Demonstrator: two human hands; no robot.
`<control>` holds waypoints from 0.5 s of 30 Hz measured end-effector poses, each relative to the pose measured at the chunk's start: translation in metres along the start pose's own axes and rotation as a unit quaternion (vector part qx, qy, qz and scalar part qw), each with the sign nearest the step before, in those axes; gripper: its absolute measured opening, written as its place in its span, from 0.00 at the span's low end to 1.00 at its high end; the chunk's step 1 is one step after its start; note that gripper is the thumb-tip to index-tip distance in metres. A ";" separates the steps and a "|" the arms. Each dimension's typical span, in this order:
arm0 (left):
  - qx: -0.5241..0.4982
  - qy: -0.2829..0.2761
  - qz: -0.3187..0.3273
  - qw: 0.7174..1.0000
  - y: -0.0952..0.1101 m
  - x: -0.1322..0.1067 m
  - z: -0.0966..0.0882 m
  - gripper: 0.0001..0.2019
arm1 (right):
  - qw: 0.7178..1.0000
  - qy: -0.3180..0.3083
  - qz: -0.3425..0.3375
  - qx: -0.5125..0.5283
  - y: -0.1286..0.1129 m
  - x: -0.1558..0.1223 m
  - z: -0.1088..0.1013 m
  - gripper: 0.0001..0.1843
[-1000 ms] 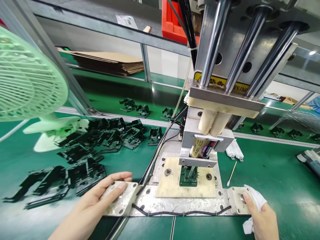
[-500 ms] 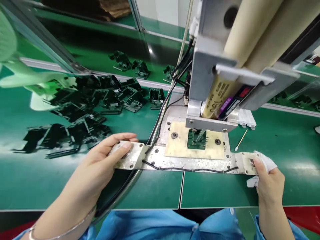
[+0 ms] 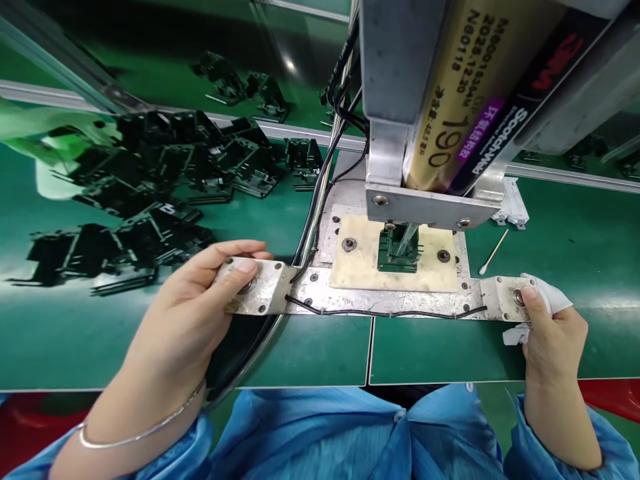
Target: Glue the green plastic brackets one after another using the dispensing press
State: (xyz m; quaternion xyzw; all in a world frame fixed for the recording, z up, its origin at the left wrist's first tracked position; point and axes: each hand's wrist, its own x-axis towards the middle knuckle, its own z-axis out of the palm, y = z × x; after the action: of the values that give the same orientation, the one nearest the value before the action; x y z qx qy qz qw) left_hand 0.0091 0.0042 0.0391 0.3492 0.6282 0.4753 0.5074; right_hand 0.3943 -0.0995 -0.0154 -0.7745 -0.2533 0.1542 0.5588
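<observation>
Head view, looking down over blue sleeves (image 3: pixel 310 433).

- Landmark: the cream plate (image 3: pixel 357 270), bolted onto the metal base bar (image 3: pixel 400 303).
- Small green part (image 3: pixel 397 250) sits in the recess at the middle of the cream plate. It is directly under the dispenser head, whose gold adhesive cartridge (image 3: pixel 445 120) hangs above the plate.
- Left button (image 3: pixel 246 287) is on the bar's tab left of the cream plate. Left hand (image 3: pixel 195 313) lies flat over that tab, fingers stretched out and one fingertip on the button. It grasps nothing. A thin bracelet (image 3: pixel 135 437) is on the wrist.
- Right button (image 3: pixel 517 297) is on the tab right of the cream plate. Right hand (image 3: pixel 553 330) has its thumb tip on the button, the other fingers curled round a white cloth (image 3: pixel 553 301).
- Handling, my reading: both buttons are rigid metal set into a fixed bar, so they are pushed from above, not gripped. The cloth is soft, light and easily bunched in the palm.
- The green part looks like light, stiff plastic with fine detail. I would take it by its outer sides. It is well apart from both hands, between them.
- A black cable (image 3: pixel 380 313) runs along the bar on the near side of the cream plate.
- Cotton swab (image 3: pixel 494 251) lies on the green mat just right of the plate.
- A heap of black parts (image 3: pixel 165 180) sits far left of it.
</observation>
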 end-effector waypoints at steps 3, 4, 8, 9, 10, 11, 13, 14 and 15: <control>-0.006 0.003 -0.003 1.000 0.000 0.000 0.000 0.28 | 1.000 -0.001 0.002 0.000 0.000 0.000 0.000 0.32; -0.007 0.003 -0.001 1.000 0.000 0.000 -0.001 0.28 | 1.000 -0.001 0.004 -0.003 0.000 0.000 0.000 0.32; -0.005 -0.006 0.001 1.000 -0.002 0.001 -0.004 0.28 | 1.000 -0.007 0.011 -0.002 -0.001 -0.001 0.000 0.32; -0.004 -0.006 0.000 1.000 -0.003 0.001 -0.004 0.29 | 1.000 -0.008 0.012 -0.001 -0.001 -0.001 0.000 0.32; -0.002 -0.007 -0.003 1.000 -0.003 0.002 -0.004 0.29 | 1.000 -0.008 0.012 0.000 -0.001 -0.001 0.000 0.32; -0.001 -0.006 -0.004 1.000 -0.003 0.002 -0.004 0.30 | 1.000 -0.008 0.013 -0.001 -0.001 -0.001 0.000 0.32; 0.001 -0.005 -0.005 1.000 -0.003 0.003 -0.003 0.31 | 1.000 -0.006 0.018 -0.007 0.000 -0.001 0.000 0.32; 0.001 -0.006 -0.005 1.000 -0.002 0.003 -0.004 0.31 | 1.000 -0.006 0.024 -0.010 0.001 -0.001 -0.001 0.33; 0.003 -0.010 -0.007 1.000 -0.003 0.004 -0.004 0.32 | 0.999 -0.005 0.031 -0.015 0.001 -0.001 -0.001 0.33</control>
State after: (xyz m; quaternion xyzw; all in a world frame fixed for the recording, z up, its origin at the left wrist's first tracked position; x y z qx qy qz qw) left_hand 0.0043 0.0061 0.0357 0.3511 0.6270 0.4661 0.5161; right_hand 0.3942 -0.1013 -0.0163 -0.7895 -0.2344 0.1718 0.5405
